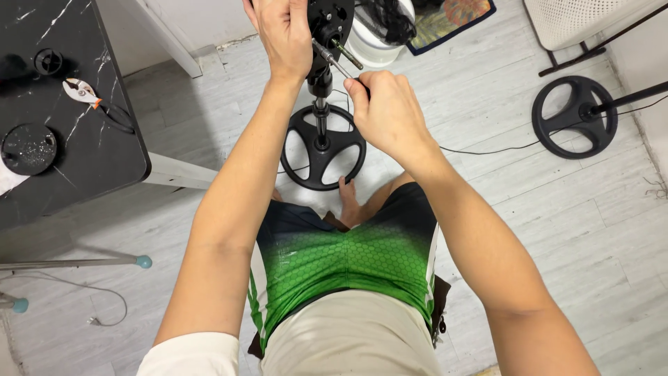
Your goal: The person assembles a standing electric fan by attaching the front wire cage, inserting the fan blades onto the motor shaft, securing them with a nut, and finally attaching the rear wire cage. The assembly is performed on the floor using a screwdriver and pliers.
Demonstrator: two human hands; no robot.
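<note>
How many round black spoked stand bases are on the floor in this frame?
2: one stand base directly below the hands, between the person's feet; another stand base at upper right near the wall. Others may lie outside view.

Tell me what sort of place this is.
Probably a room at home used as a small workshop: pale plank floor, pliers on a black marble-look table, and round-based stands, one being worked on by the left hand and right hand.

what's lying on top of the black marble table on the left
On the table: pliers with dark handles, a small black knob and a round black disc. Its far left runs out of view.
</note>
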